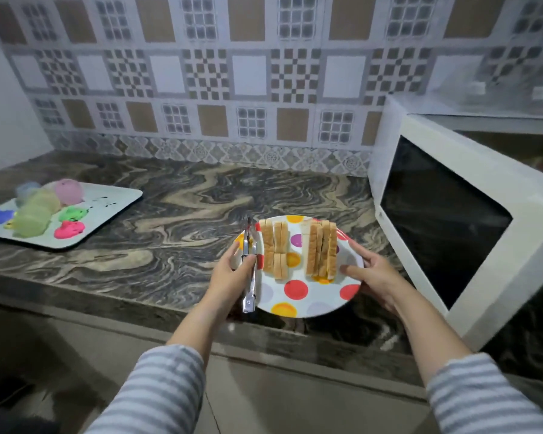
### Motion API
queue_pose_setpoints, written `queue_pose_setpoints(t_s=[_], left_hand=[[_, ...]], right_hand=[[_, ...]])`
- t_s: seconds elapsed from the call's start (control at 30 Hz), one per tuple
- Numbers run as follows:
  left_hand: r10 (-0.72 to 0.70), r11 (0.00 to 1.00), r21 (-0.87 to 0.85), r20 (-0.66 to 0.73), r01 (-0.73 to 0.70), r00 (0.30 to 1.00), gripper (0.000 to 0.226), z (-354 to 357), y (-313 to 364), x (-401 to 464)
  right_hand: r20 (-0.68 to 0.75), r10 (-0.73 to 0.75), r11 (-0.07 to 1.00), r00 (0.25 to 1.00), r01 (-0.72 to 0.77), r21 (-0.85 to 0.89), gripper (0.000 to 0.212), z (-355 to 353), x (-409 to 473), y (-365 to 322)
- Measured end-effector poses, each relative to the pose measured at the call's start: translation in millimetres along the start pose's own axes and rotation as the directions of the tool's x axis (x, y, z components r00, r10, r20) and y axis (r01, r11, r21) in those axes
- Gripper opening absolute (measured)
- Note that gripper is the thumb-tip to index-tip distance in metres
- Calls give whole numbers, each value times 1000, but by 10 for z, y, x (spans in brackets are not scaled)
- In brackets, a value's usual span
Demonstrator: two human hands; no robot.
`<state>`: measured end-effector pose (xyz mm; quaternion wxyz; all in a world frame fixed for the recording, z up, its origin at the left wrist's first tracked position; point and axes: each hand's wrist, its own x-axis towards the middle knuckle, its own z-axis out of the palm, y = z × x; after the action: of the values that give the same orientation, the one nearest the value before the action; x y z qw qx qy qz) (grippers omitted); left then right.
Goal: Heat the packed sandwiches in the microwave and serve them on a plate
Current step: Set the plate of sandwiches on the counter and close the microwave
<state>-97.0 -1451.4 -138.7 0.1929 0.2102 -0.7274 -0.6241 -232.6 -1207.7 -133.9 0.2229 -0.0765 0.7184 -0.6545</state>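
Right above the front edge of the marbled counter (176, 214), a white plate (298, 303) with red, yellow and lilac dots is carried between both hands. On it stand two groups of sandwiches on edge: the left sandwiches (275, 250), crust sides up and cut into shorter pieces, and the right sandwiches (322, 250), a tighter row of taller slices. The left hand (229, 275) grips the plate's left rim, its fingers curled around the rim and around a pair of metal tongs (250, 267) that lies along that rim, tips pointing away from the person. The right hand (373, 275) holds the right rim, thumb on top of the plate near the right sandwiches and fingers underneath. To the right, a white microwave (470, 220) sits on the counter with its dark-windowed door swung wide toward the person; its cavity is mostly out of view. Far left on the counter rests a white tray (113, 202) carrying a few pale translucent tubs (41, 205), in green, pink and blue, beside bright blue, green and pink lids (69, 229).
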Motion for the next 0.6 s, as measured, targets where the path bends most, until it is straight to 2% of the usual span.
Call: queue_pose_setpoints(t_s=[0.13, 0.2, 0.3, 0.43, 0.5, 0.6], left_hand=[[-17, 999, -46, 52, 20, 999, 53, 52, -47, 462], [-20, 1000, -7, 55, 21, 998, 56, 72, -70, 680], [-24, 989, 149, 23, 20, 999, 56, 86, -147, 936], [-50, 925, 379, 59, 24, 997, 56, 107, -263, 1128], [-52, 884, 467, 63, 17, 997, 57, 128, -306, 1162], [-24, 772, 635, 60, -20, 998, 61, 140, -372, 1172]], right_hand=[[-75, -58, 994, 995, 51, -95, 72, 38, 317, 22], [-87, -78, 986, 993, 64, -154, 71, 59, 460, 13], [-98, -82, 968, 992, 56, -245, 70, 93, 655, 45], [-123, -63, 928, 990, 13, -372, 69, 113, 835, 149], [-147, -33, 875, 989, -43, -483, 68, 113, 885, 203], [-190, 29, 766, 981, -144, -626, 66, 140, 909, 255]])
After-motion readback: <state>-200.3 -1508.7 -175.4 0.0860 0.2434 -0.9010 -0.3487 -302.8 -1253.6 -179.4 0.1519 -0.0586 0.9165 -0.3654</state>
